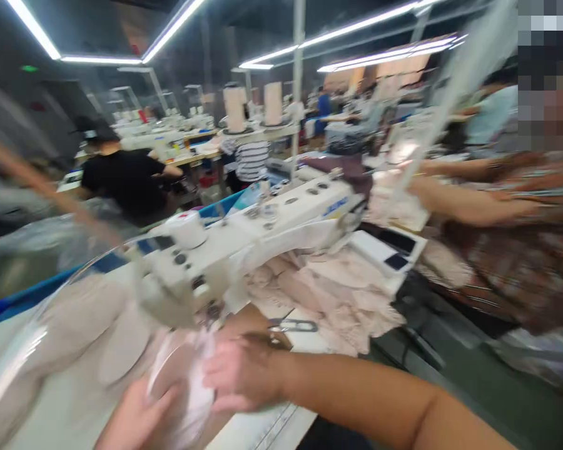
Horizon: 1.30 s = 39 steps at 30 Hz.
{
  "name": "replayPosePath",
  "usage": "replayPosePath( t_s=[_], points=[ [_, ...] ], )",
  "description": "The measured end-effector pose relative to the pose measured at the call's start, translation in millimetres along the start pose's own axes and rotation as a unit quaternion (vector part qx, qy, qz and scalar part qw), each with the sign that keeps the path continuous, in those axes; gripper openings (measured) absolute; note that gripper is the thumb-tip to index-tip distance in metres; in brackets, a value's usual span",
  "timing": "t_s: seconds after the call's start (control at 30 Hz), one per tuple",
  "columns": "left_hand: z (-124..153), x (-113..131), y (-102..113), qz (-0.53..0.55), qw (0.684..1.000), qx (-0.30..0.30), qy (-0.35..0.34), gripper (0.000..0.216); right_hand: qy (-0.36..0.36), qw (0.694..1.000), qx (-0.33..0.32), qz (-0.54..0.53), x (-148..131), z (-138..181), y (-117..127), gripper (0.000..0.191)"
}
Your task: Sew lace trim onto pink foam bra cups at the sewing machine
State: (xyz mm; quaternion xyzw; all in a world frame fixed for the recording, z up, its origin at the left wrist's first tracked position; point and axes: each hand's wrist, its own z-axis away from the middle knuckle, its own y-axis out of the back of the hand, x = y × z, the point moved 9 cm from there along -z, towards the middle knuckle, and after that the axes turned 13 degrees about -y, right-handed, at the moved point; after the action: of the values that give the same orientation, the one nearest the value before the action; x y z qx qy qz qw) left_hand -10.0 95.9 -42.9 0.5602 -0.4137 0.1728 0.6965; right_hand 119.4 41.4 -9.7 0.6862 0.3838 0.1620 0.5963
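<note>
The picture is smeared by motion. My left hand (138, 415) and my right hand (241, 375) both rest on a pale pink cup-shaped fabric piece (187, 387) on the white table, just in front of the needle end of a white sewing machine (244, 240). The fingers of both hands curl round the piece's edges. Small snips (293, 325) lie on the table a little beyond my right hand.
A heap of pale pink fabric pieces (338, 294) lies right of the machine. Flat beige pieces (117, 337) lie at the left. A person's arms (469, 200) reach in from the right. Other people sit at machines behind; thread cones (235, 107) stand on a rack.
</note>
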Motion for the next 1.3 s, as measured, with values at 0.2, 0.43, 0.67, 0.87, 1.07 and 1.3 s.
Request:
replayPosePath(
  t_s=[0.2,0.43,0.67,0.87,1.07,1.3],
  points=[
    [6,8,15,-0.064,0.997,-0.040,0.002,0.022,-0.030,0.992,-0.016,-0.120,7,0,3,0.023],
    [24,84,60,-0.277,0.925,0.134,-0.223,0.016,-0.034,0.990,-0.030,-0.132,3,1,0,0.029],
    [-13,68,-16,-0.286,0.896,-0.051,-0.336,0.023,-0.003,0.990,-0.008,-0.140,2,1,4,0.026],
    [-9,52,-24,-0.329,0.881,-0.032,-0.338,0.030,0.033,0.982,0.008,-0.187,-1,1,12,0.019],
    [-5,55,-26,-0.334,0.874,-0.037,-0.352,0.033,-0.150,0.977,0.100,-0.116,41,-4,17,0.027],
    [-3,57,-28,-0.348,0.862,-0.050,-0.366,0.036,-0.212,0.971,0.084,-0.066,52,-10,11,0.026]
  ],
)
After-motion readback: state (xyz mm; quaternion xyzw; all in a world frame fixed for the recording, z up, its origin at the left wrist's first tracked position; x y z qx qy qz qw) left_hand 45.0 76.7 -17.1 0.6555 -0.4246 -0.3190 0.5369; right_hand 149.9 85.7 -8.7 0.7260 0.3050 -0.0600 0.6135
